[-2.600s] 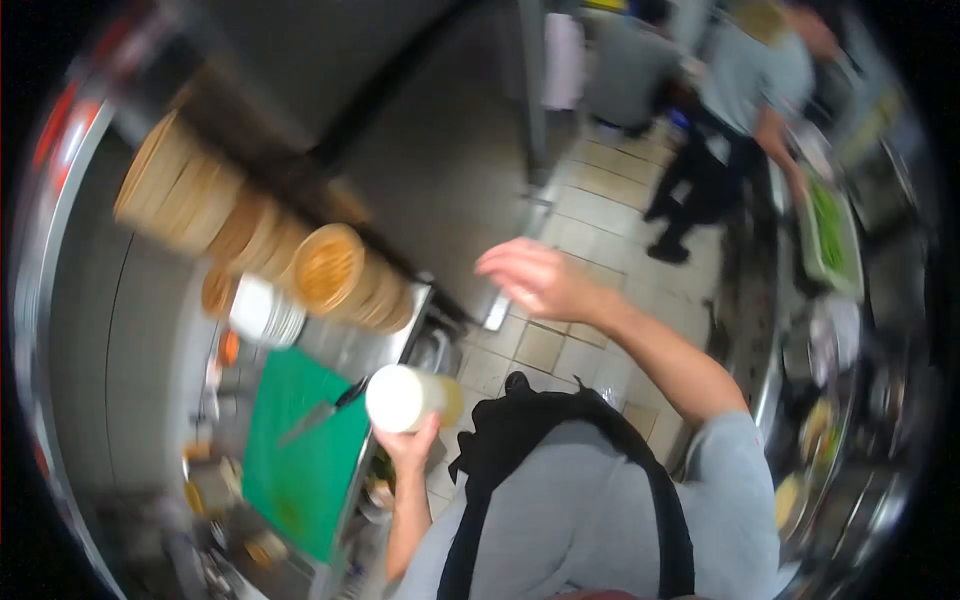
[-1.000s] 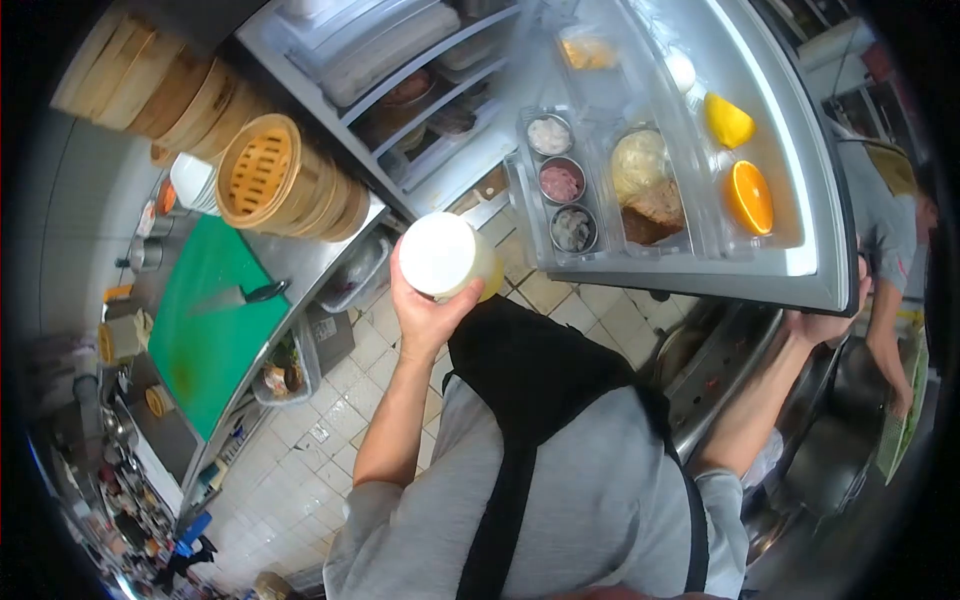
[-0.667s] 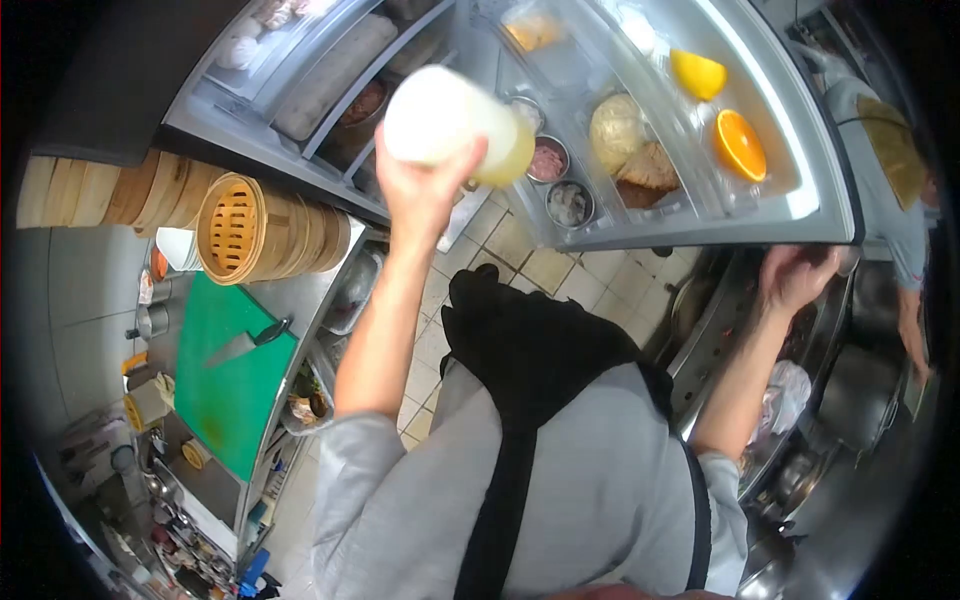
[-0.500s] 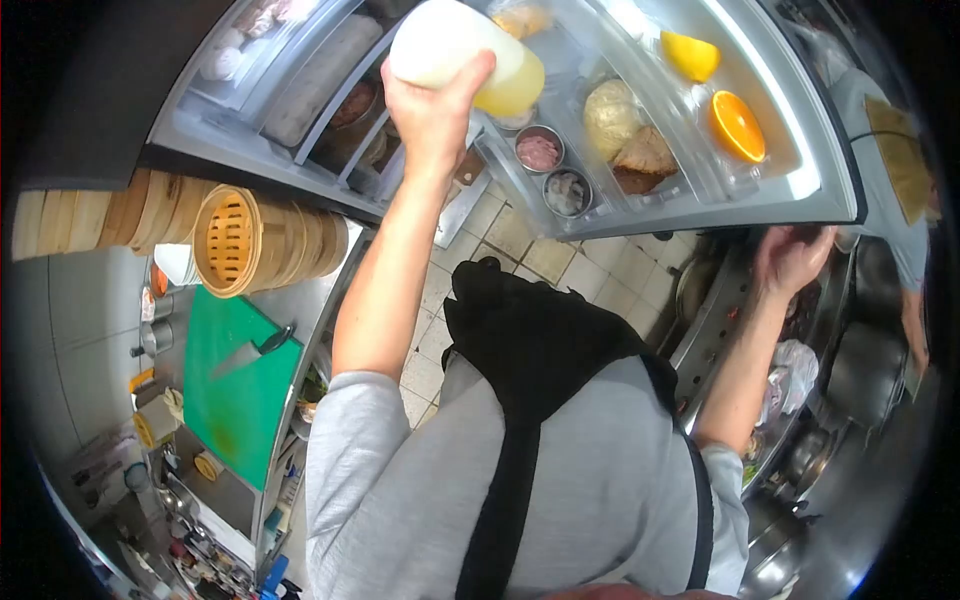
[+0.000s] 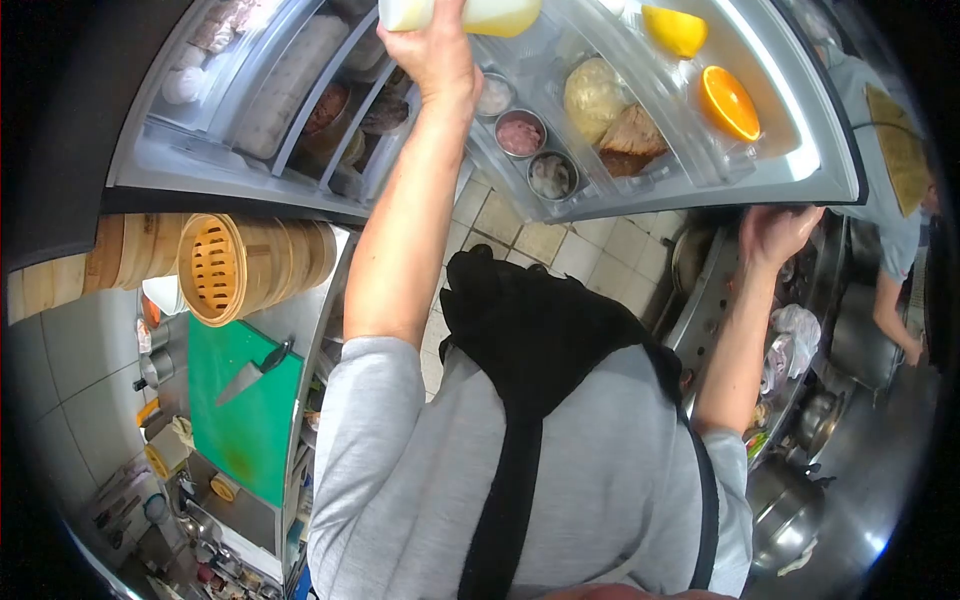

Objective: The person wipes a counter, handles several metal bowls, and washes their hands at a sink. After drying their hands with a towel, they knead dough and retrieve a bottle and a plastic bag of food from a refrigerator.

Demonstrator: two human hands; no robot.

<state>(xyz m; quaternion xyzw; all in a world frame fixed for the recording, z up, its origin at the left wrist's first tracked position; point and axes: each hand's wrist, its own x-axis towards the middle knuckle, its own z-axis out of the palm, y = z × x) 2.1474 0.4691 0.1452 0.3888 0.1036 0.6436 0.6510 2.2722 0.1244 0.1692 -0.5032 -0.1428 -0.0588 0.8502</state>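
My left hand (image 5: 437,62) is closed around a whitish plastic bottle (image 5: 503,16) with yellow contents. The top edge of the view cuts the bottle off. It is held at the opening of a fridge, between the shelves and the open fridge door (image 5: 770,185). At that door's outer edge is my right hand (image 5: 777,238), its fingers curled against it and partly hidden. Door bins hold a lemon half (image 5: 675,32), an orange half (image 5: 730,103), a pale round lump (image 5: 592,98) in plastic and a brown chunk (image 5: 634,135). Small metal cups (image 5: 552,175) sit nearby.
Left of me, a knife (image 5: 250,372) lies on a green cutting board (image 5: 240,440), near stacked bamboo steamers (image 5: 215,268). Metal pots (image 5: 785,515) and a plastic bag (image 5: 795,335) line the right side. Another person's arm (image 5: 893,310) shows at far right.
My left hand has carried the bottle up and farther into the fridge opening, partly out of view. My right hand stays at the door's edge, its fingers now more curled. The view has shifted slightly.
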